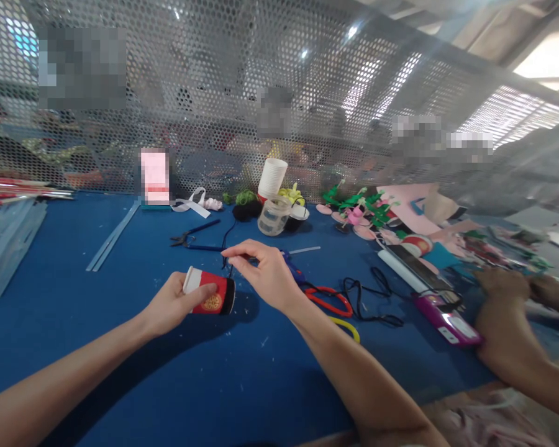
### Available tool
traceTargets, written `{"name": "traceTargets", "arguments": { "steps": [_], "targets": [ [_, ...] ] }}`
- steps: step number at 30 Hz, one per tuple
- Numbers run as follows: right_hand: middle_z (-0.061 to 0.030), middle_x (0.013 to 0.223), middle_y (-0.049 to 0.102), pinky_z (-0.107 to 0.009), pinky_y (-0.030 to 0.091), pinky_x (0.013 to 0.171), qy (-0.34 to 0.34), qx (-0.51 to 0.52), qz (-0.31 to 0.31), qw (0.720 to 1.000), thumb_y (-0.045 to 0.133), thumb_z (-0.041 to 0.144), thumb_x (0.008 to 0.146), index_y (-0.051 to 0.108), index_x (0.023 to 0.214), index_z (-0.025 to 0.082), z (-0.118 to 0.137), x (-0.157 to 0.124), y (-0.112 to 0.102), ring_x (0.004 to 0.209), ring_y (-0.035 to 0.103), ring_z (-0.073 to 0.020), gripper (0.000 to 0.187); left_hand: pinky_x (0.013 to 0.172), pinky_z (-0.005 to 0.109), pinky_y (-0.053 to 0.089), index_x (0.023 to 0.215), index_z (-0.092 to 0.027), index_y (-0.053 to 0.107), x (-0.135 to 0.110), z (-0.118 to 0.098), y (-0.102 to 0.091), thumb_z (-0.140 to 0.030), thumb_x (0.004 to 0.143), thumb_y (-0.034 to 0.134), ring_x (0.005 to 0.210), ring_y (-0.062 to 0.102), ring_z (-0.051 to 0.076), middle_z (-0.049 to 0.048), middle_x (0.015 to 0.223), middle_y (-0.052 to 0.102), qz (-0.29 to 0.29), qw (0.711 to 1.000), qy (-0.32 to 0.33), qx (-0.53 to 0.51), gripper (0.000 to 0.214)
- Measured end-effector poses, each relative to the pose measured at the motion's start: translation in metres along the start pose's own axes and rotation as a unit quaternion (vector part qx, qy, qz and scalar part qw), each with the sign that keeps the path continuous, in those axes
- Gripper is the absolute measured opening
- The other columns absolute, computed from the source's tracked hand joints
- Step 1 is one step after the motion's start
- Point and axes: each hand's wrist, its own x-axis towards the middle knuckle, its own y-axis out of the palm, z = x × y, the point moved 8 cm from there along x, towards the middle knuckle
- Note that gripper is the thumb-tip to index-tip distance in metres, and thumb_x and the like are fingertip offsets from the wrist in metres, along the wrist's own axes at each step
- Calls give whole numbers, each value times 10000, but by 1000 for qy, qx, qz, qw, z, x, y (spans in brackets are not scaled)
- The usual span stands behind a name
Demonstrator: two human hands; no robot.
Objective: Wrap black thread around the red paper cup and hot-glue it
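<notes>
My left hand is wrapped round a paper cup that lies tilted on its side, its white rim toward the palm. The cup is covered in red with a gold emblem, and a black band circles its base end. Just above that end, the fingertips of my right hand pinch a strand of black yarn. This strand seems to lead back to a dark ball of yarn. Blue-handled pliers lie behind the cup on the blue table.
A stack of white paper cups and a clear plastic jar stand at the back. Craft flowers, a purple device and a co-worker's arms are on the right. Clear strips lie left. A perforated metal screen borders the table.
</notes>
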Motion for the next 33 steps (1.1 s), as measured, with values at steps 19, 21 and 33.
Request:
{"name": "traceTargets", "arguments": {
  "steps": [19,21,33],
  "targets": [
    [-33,793,641,-248,442,659,65,40,51,996,491,112,705,633,781,157,-8,-1,12,716,569,-120,167,350,163,224,493,-141,446,-17,-28,2,-277,690,494,381,271,42,-53,420,337,-7,980,173,99,244],
    [-33,798,643,-248,445,658,74,45,59,995,490,110,704,633,789,155,-9,-1,13,721,571,-122,172,340,162,218,473,-146,429,-21,-34,4,-241,696,489,365,270,38,-56,404,330,-8,968,216,127,250],
    [-36,797,650,-243,443,688,100,78,84,988,499,105,688,637,774,150,-14,-2,18,739,581,-120,169,336,163,242,496,-156,452,-35,-57,10,-105,671,500,342,329,39,-59,398,395,-17,904,374,205,188]
  ]
}}
